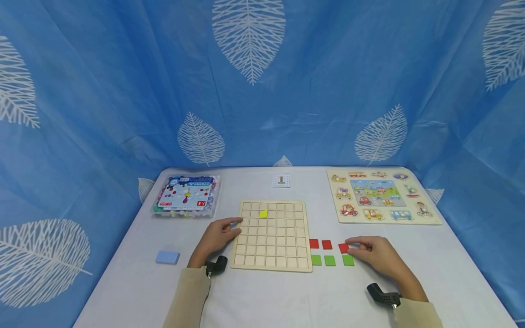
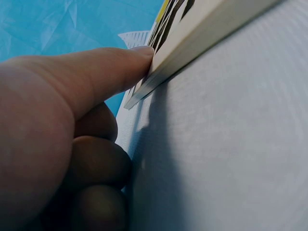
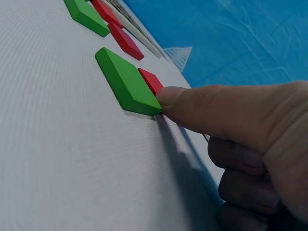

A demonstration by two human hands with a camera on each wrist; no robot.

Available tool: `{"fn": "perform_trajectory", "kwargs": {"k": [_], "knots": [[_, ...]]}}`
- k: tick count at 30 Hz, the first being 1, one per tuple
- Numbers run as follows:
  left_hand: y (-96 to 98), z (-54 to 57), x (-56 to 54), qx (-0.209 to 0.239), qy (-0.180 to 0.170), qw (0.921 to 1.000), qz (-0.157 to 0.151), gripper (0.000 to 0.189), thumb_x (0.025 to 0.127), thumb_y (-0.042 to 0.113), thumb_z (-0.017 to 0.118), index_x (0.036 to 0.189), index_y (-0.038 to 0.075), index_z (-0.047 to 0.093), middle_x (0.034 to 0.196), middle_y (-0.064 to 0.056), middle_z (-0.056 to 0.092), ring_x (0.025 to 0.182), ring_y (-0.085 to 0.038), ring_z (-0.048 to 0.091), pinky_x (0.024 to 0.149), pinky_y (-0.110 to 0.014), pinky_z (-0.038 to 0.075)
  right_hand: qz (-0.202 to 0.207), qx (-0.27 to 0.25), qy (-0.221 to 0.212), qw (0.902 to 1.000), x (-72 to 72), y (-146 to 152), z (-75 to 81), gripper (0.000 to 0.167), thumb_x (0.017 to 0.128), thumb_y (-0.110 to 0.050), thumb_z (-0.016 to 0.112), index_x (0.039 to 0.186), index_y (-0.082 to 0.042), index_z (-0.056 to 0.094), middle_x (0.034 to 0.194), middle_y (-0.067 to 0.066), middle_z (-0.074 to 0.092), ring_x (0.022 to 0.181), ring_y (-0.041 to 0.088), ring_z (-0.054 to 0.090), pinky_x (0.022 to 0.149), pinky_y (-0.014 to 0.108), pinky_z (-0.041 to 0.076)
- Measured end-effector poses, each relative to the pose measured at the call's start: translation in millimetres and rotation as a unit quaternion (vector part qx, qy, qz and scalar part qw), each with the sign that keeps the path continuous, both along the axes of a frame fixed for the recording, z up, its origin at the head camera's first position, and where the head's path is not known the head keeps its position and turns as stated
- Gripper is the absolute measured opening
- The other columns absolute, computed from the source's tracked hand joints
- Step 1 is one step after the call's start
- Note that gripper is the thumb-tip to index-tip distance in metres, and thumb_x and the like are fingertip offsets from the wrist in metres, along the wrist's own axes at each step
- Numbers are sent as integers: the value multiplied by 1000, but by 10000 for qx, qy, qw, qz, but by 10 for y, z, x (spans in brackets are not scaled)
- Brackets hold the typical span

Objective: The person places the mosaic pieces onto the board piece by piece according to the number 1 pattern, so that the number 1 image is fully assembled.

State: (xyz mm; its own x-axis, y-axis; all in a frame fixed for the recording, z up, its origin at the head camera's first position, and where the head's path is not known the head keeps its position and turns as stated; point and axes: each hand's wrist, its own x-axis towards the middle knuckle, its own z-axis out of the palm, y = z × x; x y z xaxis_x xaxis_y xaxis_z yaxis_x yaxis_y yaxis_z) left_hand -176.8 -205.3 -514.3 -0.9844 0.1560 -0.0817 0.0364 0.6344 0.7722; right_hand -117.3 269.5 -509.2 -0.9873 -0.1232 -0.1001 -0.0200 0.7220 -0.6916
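A wooden grid board [image 1: 270, 270] lies on the table with a yellow piece [image 1: 263, 214] in one of its upper cells. At the board's left edge, the left hand [image 1: 219, 234] touches the rim with thumb and index finger; the left wrist view shows the thumb tip [image 2: 143, 51] against the rim. To the right of the board, the right hand [image 1: 375, 255] pinches a red square tile [image 1: 343, 248] between thumb and index finger. A green tile [image 3: 126, 83] sits right beside that red one and partly hides it in the right wrist view.
More red tiles [image 1: 326, 244] and green tiles [image 1: 330, 260] lie in two rows by the board. A small pattern card [image 1: 287, 184] is behind it. A clear plastic box [image 1: 214, 200], a blue block [image 1: 167, 257] and a vehicle puzzle [image 1: 334, 191] stand around. A blue curtain [image 1: 311, 100] hangs behind.
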Motion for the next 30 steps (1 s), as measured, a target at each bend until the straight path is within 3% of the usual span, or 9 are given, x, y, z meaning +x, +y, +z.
{"fn": "perform_trajectory", "kwargs": {"k": [16, 30], "knots": [[3, 0, 1, 15, 23, 10000, -15, 36, 95, 25, 75, 131, 21, 72, 61, 5, 40, 56, -13, 35, 56, -29, 32, -34, 283, 272, 9992, 32, -63, 17, 27, 90, -31, 80, 113, -17, 79, 63, -5, 45, 60, 11, 42, 56, 27, 32], [9, 2, 7, 16, -11, 10000, 34, 36, 95, 25, 75, 131, 21, 72, 61, 5, 40, 56, -13, 36, 56, -30, 32, -108, 370, 618, 9973, 20, -79, -70, 34, 94, -38, 75, 118, -14, 78, 61, -7, 43, 59, 10, 41, 57, 28, 34]]}}
